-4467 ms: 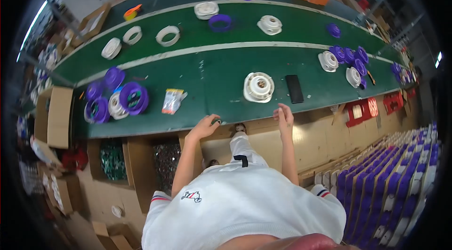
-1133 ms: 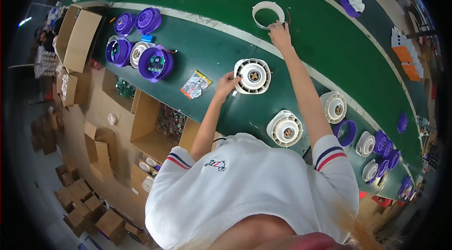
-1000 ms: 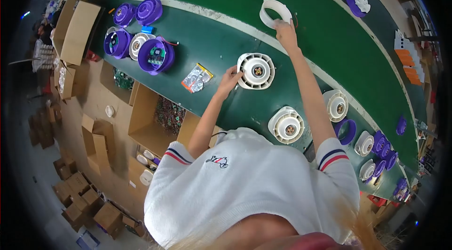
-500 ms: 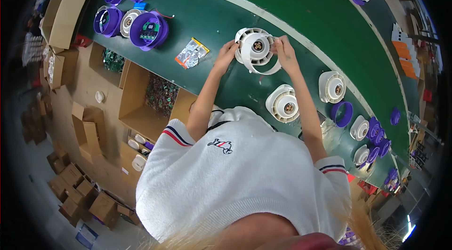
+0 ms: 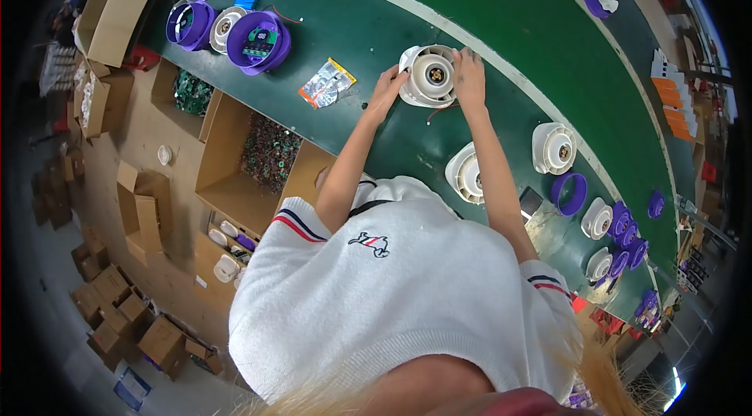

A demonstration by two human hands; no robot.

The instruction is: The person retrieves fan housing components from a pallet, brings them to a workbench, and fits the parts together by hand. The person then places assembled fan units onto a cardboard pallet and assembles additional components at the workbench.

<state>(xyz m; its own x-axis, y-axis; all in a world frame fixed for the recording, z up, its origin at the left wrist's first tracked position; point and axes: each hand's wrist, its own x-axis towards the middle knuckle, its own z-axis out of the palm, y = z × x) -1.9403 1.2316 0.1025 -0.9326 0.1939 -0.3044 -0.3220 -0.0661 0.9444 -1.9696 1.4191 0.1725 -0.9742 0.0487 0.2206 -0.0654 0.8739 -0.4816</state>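
Observation:
A round white fan housing [image 5: 431, 77] lies on the green workbench in front of me, with a copper-coloured motor core at its centre and a thin red wire at its lower edge. My left hand [image 5: 385, 92] grips its left side, thumb against the rim. On the right side, my right hand [image 5: 470, 79] is closed over the rim, fingers at the upper edge. A white ring now sits round the housing, mostly level with it. Closest to my right forearm is another white housing [image 5: 468, 173], partly hidden by that arm.
To the left are purple housings [image 5: 254, 44] with circuit boards and a silver packet [image 5: 327, 83]. White housings [image 5: 554, 148] and a purple ring [image 5: 569, 194] stand on the right. Below the bench edge is a cardboard box of small parts [image 5: 270, 151]. A green conveyor [image 5: 501, 20] runs behind.
The white ring, tilted across the housing before, has gone down onto it. My right hand has come lower against the rim. The whole view has shifted slightly.

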